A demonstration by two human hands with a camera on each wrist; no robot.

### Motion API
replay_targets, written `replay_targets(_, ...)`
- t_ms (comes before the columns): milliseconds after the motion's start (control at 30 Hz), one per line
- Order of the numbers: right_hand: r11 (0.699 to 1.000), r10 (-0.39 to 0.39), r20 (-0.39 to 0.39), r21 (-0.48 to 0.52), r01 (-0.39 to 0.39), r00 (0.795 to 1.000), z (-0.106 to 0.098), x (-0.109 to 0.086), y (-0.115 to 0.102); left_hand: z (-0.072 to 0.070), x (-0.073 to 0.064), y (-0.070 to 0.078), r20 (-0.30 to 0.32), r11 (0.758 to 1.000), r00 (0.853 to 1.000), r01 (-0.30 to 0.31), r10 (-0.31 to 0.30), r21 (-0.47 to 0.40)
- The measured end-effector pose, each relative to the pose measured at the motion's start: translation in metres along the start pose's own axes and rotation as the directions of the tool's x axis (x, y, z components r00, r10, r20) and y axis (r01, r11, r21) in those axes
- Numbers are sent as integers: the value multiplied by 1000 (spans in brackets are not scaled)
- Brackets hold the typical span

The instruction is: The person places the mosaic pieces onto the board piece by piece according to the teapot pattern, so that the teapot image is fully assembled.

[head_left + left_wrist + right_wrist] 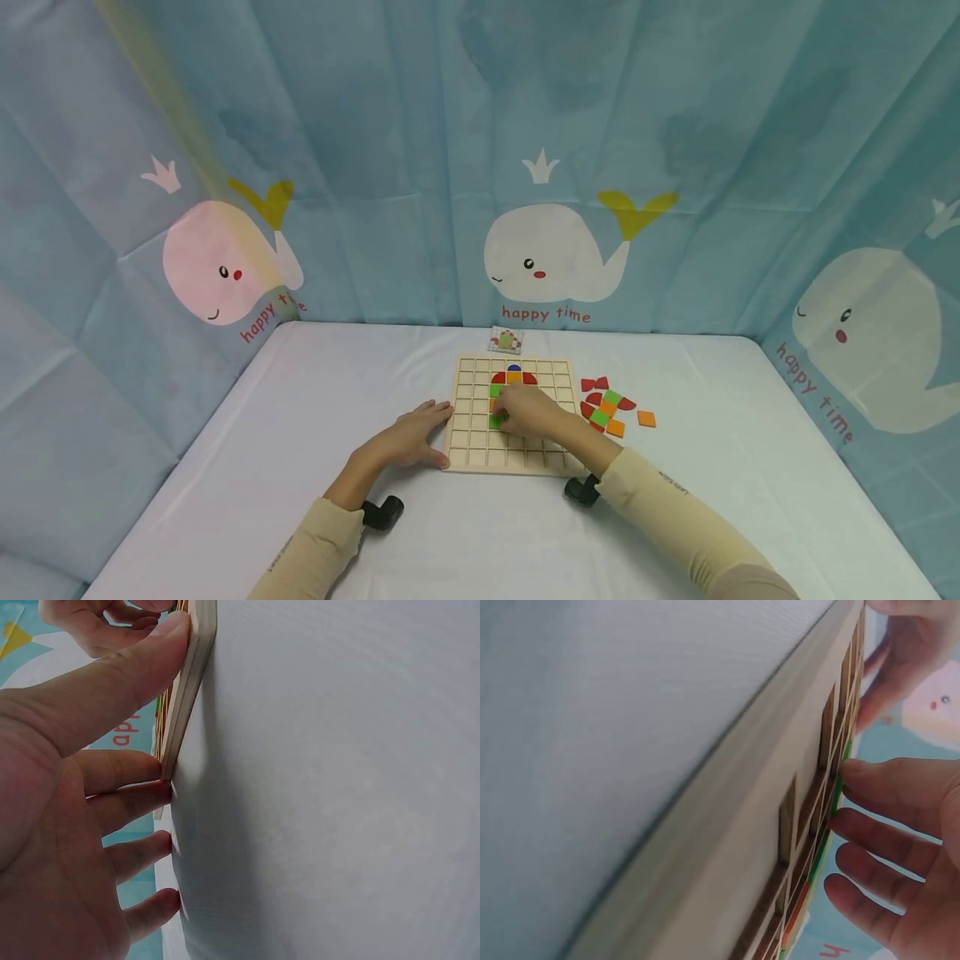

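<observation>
A square wooden grid board lies on the table, with several coloured pieces set in its cells. My left hand rests at the board's left edge, its thumb on the near corner and its fingers spread along the side. Over the middle of the board is my right hand, fingertips pointing down. In the right wrist view, its thumb and index finger pinch a green tile at the grid, the other fingers loosely bent. Another green tile sits beside those fingertips. The hand hides part of the pattern from the head view.
Loose red, green and orange pieces lie right of the board, with one orange square apart from them. A small pattern card lies behind the board. A whale-printed curtain surrounds the white table.
</observation>
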State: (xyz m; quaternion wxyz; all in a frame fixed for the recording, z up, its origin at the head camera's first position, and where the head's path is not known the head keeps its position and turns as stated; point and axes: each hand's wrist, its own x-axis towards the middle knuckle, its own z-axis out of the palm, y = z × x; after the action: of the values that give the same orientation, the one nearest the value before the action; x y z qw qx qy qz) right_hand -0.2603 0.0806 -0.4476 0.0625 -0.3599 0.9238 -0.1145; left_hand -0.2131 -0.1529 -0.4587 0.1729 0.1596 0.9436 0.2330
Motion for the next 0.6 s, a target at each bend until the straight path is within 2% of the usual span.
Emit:
replay_targets(167,1000,0,1,21,0,1000,-2,-3,3,1,1,-1,-2,1000,1000,3,-3,6)
replay_targets(333,999,11,-32,34,-10,999,-10,-12,13,2,2,-1,-10,1000,1000,4,-4,-1)
replay_targets(600,989,115,-65,97,-108,991,-25,-37,33,2,2,-3,-11,1000,1000,-1,1,0)
